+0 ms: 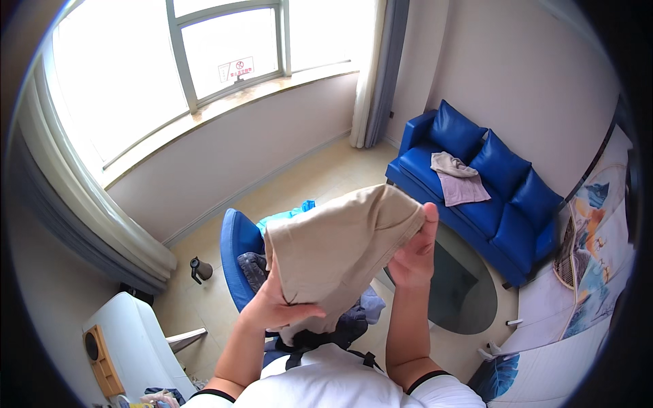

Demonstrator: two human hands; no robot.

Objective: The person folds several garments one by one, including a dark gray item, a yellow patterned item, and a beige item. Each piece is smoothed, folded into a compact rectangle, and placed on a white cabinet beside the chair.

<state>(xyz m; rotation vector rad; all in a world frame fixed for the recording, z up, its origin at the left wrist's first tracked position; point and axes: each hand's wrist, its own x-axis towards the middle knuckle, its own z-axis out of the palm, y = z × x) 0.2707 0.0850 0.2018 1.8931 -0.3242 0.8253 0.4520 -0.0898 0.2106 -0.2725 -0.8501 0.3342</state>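
Note:
A beige cloth garment (331, 245), folded over on itself, is held up in front of me between both hands. My left hand (275, 301) grips its lower left part, with the thumb lying across the cloth. My right hand (416, 252) holds its right edge near the upper corner; some of its fingers are hidden behind the fabric. Below and behind the garment, a blue chair (237, 260) bears a bright blue cloth (285, 213), a dark grey garment (252, 269) and other dark clothes, partly covered from view.
A blue sofa (479, 214) with cushions and two cloths (461, 186) stands at upper right. An oval dark glass table (464, 285) is right of my arm. At left are a jug (201, 270) on the floor and a white table (135, 341) with a wooden tray (102, 359).

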